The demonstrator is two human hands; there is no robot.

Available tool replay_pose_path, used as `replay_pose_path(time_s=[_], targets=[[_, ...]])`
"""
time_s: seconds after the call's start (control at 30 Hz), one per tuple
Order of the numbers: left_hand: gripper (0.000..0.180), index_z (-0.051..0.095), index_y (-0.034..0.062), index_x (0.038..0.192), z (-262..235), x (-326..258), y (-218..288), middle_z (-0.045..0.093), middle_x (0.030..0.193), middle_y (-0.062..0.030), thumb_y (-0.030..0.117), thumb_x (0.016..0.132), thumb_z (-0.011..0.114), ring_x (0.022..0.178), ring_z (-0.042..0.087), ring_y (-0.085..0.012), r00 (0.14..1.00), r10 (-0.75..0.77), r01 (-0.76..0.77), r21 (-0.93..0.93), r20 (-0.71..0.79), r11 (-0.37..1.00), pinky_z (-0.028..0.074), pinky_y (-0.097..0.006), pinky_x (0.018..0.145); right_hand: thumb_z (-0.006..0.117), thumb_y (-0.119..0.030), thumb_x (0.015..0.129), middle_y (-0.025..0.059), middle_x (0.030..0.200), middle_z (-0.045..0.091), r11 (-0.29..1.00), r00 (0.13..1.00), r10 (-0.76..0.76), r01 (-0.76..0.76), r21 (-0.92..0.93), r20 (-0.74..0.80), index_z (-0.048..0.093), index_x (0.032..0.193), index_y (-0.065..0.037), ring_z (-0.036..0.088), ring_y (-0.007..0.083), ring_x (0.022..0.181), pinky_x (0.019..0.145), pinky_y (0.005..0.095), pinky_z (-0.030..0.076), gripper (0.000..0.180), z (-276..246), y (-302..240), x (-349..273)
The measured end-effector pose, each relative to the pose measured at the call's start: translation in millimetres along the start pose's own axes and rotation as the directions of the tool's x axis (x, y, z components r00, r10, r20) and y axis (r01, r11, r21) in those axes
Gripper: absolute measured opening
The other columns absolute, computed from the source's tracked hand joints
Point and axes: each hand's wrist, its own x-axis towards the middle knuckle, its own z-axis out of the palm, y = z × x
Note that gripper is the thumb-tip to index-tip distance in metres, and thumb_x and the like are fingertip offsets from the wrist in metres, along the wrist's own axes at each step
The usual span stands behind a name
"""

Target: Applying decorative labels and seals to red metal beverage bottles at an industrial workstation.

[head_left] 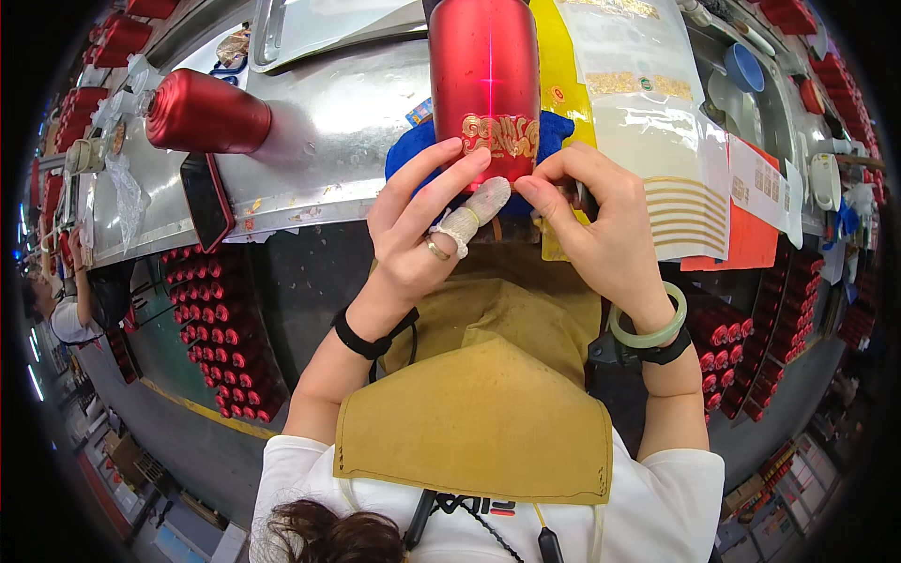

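A red metallic bottle (485, 66) lies in front of me on a blue cloth (410, 155), its lower end toward me. A raised gold decal (507, 134) spans the bottle near that end. My left hand (418, 216) rests its outstretched fingers on the bottle by the decal's left side; one digit wears a white cloth cover (488, 200). At the bottle's lower right edge, my right hand (601, 216) has thumb and index tips drawn close together. Whatever lies between those tips is too small to make out.
Another red bottle (208, 111) lies at left on the metal table (319, 122), near a phone (206, 200). Sheets with gold decals (648, 141) lie at right over orange paper (741, 239). Racked red bottles (225, 328) stand below; a person (75, 314) is far left.
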Motion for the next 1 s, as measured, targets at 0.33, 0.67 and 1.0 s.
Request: replay_pose_path(time_s=[0.33, 0.67, 1.0], targets=[[0.019, 0.059, 0.0019, 0.083, 3, 8, -2, 0.075, 0.11, -0.0154, 0.004, 0.088, 0.077, 0.1, 0.072, -0.0346, 0.995, 0.037, -0.038, -0.008, -0.091, 0.999, 0.064, -0.04, 0.076, 0.073, -0.017, 0.093, 0.011, 0.08, 0.067, 0.992, 0.985, 0.118, -0.121, 0.02, 0.126, 0.069, 0.091, 0.003, 0.056, 0.0201, 0.064, 0.061, 0.0325, 0.045, 0.02, -18, 4, 3], [0.042, 0.064, -0.0013, 0.123, 11, -5, 1, 0.071, 0.115, -0.0136, -0.001, 0.084, 0.08, 0.105, 0.07, -0.0337, 0.99, 0.054, -0.041, 0.1, -0.133, 0.994, 0.06, -0.041, 0.087, 0.074, -0.015, 0.092, 0.0095, 0.076, 0.064, 0.983, 0.978, 0.173, -0.179, 0.042, 0.12, 0.069, 0.091, 0.003, 0.051, 0.0175, 0.065, 0.062, 0.0317, 0.043, 0.019, -27, 16, -2], [0.038, 0.069, 0.0097, 0.116, 22, -8, -1, 0.074, 0.104, -0.0114, -0.001, 0.082, 0.082, 0.1, 0.073, -0.0341, 0.97, -0.095, 0.081, -0.07, -0.225, 0.994, 0.063, -0.04, 0.08, 0.074, -0.016, 0.092, 0.0104, 0.076, 0.064, 0.989, 0.98, 0.15, -0.151, 0.001, 0.133, 0.067, 0.089, 0.003, 0.053, 0.0191, 0.064, 0.062, 0.0327, 0.043, 0.02, -28, 8, 1]])
